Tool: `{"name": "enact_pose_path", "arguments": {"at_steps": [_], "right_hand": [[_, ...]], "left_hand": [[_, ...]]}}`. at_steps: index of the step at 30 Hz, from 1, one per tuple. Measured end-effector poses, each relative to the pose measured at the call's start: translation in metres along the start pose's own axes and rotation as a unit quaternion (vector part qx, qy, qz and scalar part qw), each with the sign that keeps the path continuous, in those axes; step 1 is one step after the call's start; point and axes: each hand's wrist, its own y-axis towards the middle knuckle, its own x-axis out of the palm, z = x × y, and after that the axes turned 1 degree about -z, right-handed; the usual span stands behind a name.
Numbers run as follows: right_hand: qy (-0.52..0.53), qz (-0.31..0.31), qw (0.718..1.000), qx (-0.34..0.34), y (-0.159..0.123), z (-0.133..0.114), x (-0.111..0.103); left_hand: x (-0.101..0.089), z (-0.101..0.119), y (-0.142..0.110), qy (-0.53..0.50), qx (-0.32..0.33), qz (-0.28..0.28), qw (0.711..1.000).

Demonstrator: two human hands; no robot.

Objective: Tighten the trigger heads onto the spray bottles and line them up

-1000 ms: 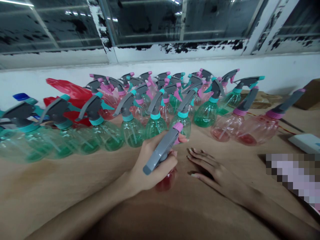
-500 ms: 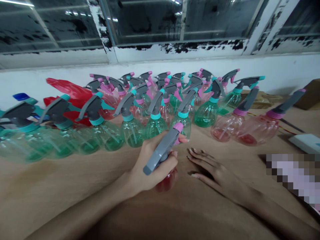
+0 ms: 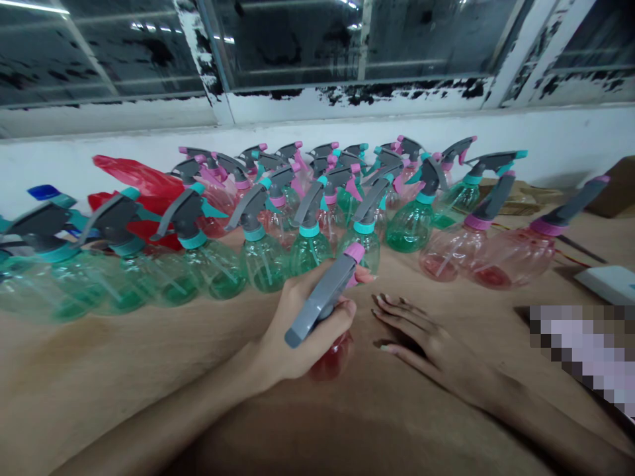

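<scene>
My left hand [image 3: 292, 337] is closed around the neck and trigger of a spray bottle [image 3: 331, 362] with a grey head, a pink nozzle and a reddish clear body. The bottle stands on the wooden table [image 3: 149, 377], and my fingers hide its collar and most of its trigger. To its right, my right hand [image 3: 414, 330] lies on the tabletop with fingers stretched out, holding nothing. Just beyond both hands runs a row of green spray bottles [image 3: 262, 264] with turquoise collars.
Behind the front row stand several more pink and green spray bottles [image 3: 340, 182]. Two pink spray bottles [image 3: 510, 258] lean at the right, near a white box [image 3: 610, 281]. A red plastic bag [image 3: 143, 182] lies at the left, and cardboard [image 3: 526, 197] sits by the wall.
</scene>
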Motion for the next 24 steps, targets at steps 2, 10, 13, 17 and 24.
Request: {"name": "enact_pose_path", "arguments": {"at_steps": [2,10,13,17,24], "right_hand": [[-0.001,0.0,1.0,-0.002,0.0,0.0007,0.0008],[0.001,-0.004,1.0,0.002,-0.0009,0.0023,0.0016],[0.005,-0.007,1.0,-0.001,-0.0011,0.0028,0.0025],[0.012,0.0,1.0,-0.001,-0.0015,0.0036,0.0036],[0.023,0.014,1.0,-0.004,-0.0021,0.0031,0.0033]], "left_hand": [[-0.0007,0.0007,-0.0002,-0.007,-0.013,-0.02,1.0],[-0.0041,0.0056,-0.0006,-0.001,0.014,-0.051,0.999],[-0.0038,0.0056,-0.0003,-0.004,0.027,-0.05,0.998],[-0.0041,0.0036,-0.0018,-0.012,0.03,-0.051,0.998],[-0.0044,0.0054,0.0022,-0.011,0.021,-0.06,0.998]]}}
